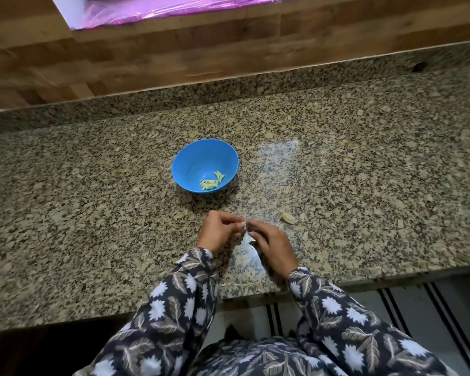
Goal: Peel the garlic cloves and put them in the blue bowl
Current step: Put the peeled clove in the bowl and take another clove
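- Left hand: fingers curled, the fingertips pinching a small pale garlic clove from its left side. The hand hovers above the near part of the desk.
- Right hand: fingers likewise curled, pinching the same clove from its right side. The two hands meet at the fingertips.
- Small pale garlic clove: held between both hands above the desk, near and in front of the bowl but outside it. It is mostly hidden by the fingertips, so how much skin is left on it cannot be told.
- Round blue plastic bowl: upright on the desk, just beyond the hands.
- Peeled yellowish garlic cloves: a small cluster lying at the bottom of the bowl, toward its near right wall.
- Loose pale garlic piece: lying on the desk just right of the hands and apart from them. Whether it is a clove or shed skin cannot be told.
- Speckled brown granite desk: carries the bowl and the loose piece.
- Dark leaf-patterned sleeves: cover both forearms down to the wrists.
- Wooden plank wall panel: rises behind the desk.
- Shiny pink sheet: at the top edge, above the panel.
- Pale floor with dark stripes: below the desk's near edge, at right.
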The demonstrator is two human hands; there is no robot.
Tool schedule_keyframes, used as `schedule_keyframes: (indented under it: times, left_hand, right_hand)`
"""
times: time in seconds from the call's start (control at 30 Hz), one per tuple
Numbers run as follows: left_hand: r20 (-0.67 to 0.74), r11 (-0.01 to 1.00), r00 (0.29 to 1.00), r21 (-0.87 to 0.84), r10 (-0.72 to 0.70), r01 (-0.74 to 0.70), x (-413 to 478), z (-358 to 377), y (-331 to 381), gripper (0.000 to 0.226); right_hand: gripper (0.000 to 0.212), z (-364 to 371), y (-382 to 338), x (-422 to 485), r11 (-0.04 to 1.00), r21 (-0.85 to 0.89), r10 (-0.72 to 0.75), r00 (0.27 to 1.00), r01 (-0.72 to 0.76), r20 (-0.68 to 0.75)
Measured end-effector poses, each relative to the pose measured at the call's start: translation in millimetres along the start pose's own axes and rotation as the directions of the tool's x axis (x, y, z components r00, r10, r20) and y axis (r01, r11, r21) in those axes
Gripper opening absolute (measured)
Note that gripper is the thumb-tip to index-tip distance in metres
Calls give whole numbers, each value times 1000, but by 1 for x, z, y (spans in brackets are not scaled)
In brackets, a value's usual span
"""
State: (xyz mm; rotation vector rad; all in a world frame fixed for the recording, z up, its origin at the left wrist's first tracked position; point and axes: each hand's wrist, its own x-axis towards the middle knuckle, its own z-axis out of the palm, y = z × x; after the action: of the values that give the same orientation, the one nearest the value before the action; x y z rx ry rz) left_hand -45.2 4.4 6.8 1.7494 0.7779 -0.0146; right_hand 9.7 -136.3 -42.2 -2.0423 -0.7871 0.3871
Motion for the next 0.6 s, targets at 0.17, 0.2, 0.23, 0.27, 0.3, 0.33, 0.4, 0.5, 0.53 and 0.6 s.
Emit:
schedule_keyframes:
  times: [0.17,0.2,0.23,0.27,0.3,0.33,0.4,0.5,0.53,0.6]
  left_hand:
    - [92,981,996,-192,1,16,-12,-5,3,18]
    - [88,981,996,-193,17,1,-13,-6,2,17]
    - [77,981,996,-195,33,-18,-14,-5,-1,17]
    - [59,980,997,-196,45,-33,-15,-4,-3,17]
    - [36,979,998,-200,51,-43,-16,-3,-5,17]
    - [8,979,998,-196,57,-54,-16,-2,-7,17]
    - [-52,986,991,-107,126,-131,-15,-1,-11,16]
    - [-67,909,934,265,351,-322,-14,-4,-16,17]
    - [-42,857,907,348,420,-381,-14,-6,-17,17]
    - [23,760,858,453,513,-466,-15,-7,-18,14]
  right_hand:
    - [23,-10,-7,10,995,99,28,1000,-27,-13]
    - [21,-11,-7,11,994,106,20,1000,-20,-1]
    - [19,-11,-9,13,994,110,16,1000,-17,9]
    - [18,-11,-10,14,993,117,24,1000,-26,15]
    - [18,-11,-11,15,992,120,38,999,-41,23]
    - [18,-10,-13,17,992,113,51,998,-55,38]
    - [18,-10,-14,20,992,85,86,993,-93,87]
    - [15,-14,-17,26,945,230,184,960,-232,212]
    - [15,-16,-19,28,914,302,191,944,-272,270]
    - [15,-21,-20,30,888,361,160,927,-285,339]
